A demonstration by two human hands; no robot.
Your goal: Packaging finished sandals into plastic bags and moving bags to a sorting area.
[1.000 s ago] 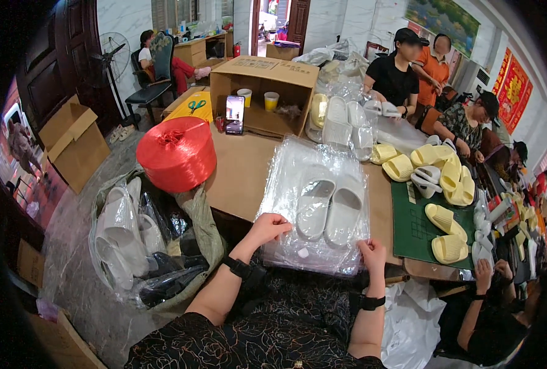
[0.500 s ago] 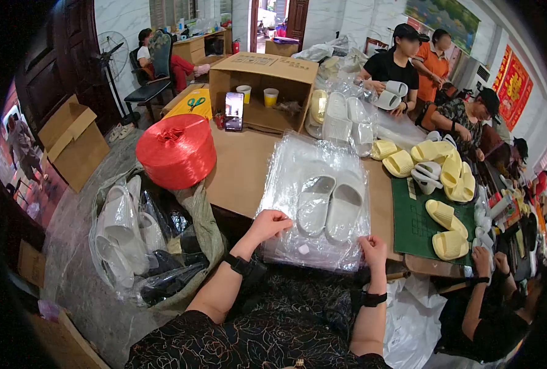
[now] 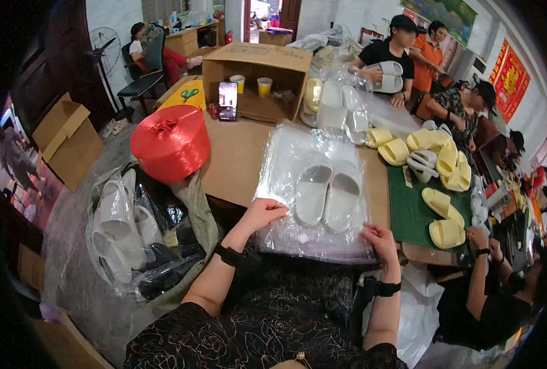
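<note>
a pair of light grey slide sandals (image 3: 340, 209) is lying within or beneath a clear plastic bag (image 3: 286, 163) on the counter (image 3: 233, 157). the left hand (image 3: 267, 212) is pinching the bag's left edge; the right hand (image 3: 381, 240) is hanging loosely curled by its right edge, whether it is gripping the bag i cannot tell. if one side is pulling harder, the slick bag could be sliding or wrinkling, skewing the sandals toward the green cutting mat (image 3: 406, 218)
</note>
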